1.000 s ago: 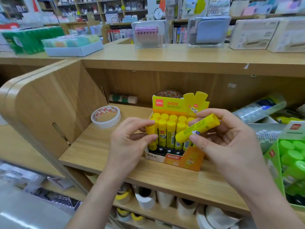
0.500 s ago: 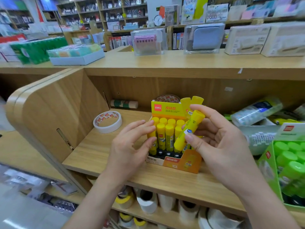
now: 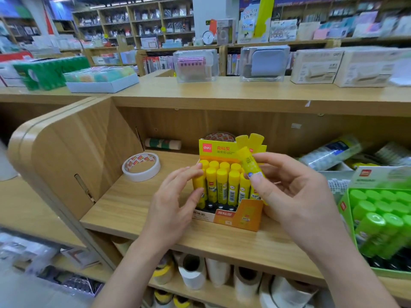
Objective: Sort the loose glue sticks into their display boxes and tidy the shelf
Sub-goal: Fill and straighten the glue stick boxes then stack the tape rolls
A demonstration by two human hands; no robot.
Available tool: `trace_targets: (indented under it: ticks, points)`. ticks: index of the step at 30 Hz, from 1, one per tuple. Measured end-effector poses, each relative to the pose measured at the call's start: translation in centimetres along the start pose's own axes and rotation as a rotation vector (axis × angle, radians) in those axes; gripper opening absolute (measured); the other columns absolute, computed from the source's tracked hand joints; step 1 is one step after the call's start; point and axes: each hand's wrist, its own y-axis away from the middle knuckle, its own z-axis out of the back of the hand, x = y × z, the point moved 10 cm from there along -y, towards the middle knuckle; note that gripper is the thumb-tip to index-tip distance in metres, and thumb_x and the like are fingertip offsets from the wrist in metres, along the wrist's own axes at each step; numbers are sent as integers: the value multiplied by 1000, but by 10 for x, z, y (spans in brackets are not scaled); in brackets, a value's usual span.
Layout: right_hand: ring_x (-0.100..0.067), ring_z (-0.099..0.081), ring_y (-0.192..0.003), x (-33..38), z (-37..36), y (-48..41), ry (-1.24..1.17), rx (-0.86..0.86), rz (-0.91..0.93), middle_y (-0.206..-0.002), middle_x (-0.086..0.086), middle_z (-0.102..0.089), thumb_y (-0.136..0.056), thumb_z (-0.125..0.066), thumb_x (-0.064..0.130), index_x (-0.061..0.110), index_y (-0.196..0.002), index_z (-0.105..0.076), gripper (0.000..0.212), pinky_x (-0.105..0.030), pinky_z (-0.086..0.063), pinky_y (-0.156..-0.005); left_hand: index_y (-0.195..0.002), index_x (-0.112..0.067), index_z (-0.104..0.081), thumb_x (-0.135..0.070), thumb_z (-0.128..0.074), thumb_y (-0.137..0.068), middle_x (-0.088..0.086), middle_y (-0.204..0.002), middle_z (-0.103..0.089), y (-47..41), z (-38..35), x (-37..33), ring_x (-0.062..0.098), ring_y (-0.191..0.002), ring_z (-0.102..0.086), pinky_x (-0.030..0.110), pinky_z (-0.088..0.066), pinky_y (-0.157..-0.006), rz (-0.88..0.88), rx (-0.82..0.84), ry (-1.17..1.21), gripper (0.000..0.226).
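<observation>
A yellow and orange display box [image 3: 235,215] stands on the wooden shelf [image 3: 138,210], filled with several upright yellow glue sticks [image 3: 222,185]. My right hand [image 3: 291,192] pinches one loose yellow glue stick [image 3: 248,162] and holds it nearly upright over the box's right rear corner. My left hand [image 3: 175,201] rests at the box's left side, fingertips touching the leftmost stick, fingers spread.
A roll of white tape [image 3: 141,166] lies left of the box, and a green-patterned roll [image 3: 163,143] sits at the shelf's back. A green box of green-capped glue sticks [image 3: 382,221] stands at the right. Wrapped packs [image 3: 331,153] lie behind it. Tape rolls [image 3: 193,273] fill the lower shelf.
My right hand has turned the loose glue stick from a slant to almost upright and brought it down towards the box. My left hand has let go of the leftmost stick and opened its fingers.
</observation>
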Motion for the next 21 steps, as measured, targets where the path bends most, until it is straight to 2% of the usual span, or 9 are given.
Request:
trace_targets:
  ticks: [3,6,8,11,13,16,18,21]
  points:
    - [-11,-68,-95,-1,-1,0,42,18,5,-101,11,-72,-79,-66,33,32,-106,-71,28,-35,-56,-80,-136,-32,-50,-35,-58,-90,-9,-130,-56,2,5,-3,11,-126,-49,40,-47,-97,40,-12,51,47]
    - [-10,-66,-99,3,-8,-1,114,57,37,-101,14,-70,-76,-68,29,33,-103,-72,28,-35,-55,-82,-136,-31,-52,-37,-55,-93,-11,-122,-61,1,19,-27,21,-117,-55,37,-50,-90,2,-83,156,44]
    - [-9,-64,-102,9,-16,0,165,90,75,-100,16,-70,-75,-70,27,33,-100,-72,26,-34,-54,-85,-132,-33,-55,-39,-54,-93,-12,-114,-65,0,21,-44,24,-108,-60,33,-51,-85,-22,-74,247,40]
    - [-9,-65,-97,11,-22,-1,171,101,89,-96,18,-70,-72,-73,25,35,-96,-71,26,-27,-53,-80,-117,-25,-68,-34,-61,-90,-5,-106,-70,0,17,-48,23,-101,-66,37,-55,-81,22,-39,365,29]
    - [-12,-66,-90,9,-24,-1,96,107,69,-95,12,-70,-71,-75,21,33,-98,-69,29,-26,-54,-76,-107,-20,-71,-24,-69,-87,-2,-101,-73,2,16,-40,20,-99,-68,33,-57,-80,115,-43,472,20]
    - [-12,-68,-86,5,-19,-5,-116,72,19,-94,0,-71,-73,-80,6,21,-98,-67,32,-21,-54,-74,-98,-19,-72,-14,-70,-78,-5,-94,-75,7,16,-28,12,-90,-70,20,-55,-73,222,-87,587,20]
    - [-9,-69,-85,5,-15,-7,-191,27,3,-93,-1,-72,-71,-75,7,13,-97,-66,29,-17,-53,-72,-95,-20,-73,-15,-70,-75,-5,-92,-75,8,15,-23,12,-88,-70,19,-55,-72,255,-99,604,22]
    - [-9,-70,-83,4,-12,-9,-206,-19,-6,-92,-1,-73,-71,-72,11,12,-95,-66,25,-15,-53,-72,-96,-22,-73,-18,-72,-73,-3,-91,-75,9,13,-19,19,-87,-70,26,-57,-72,262,-98,574,24]
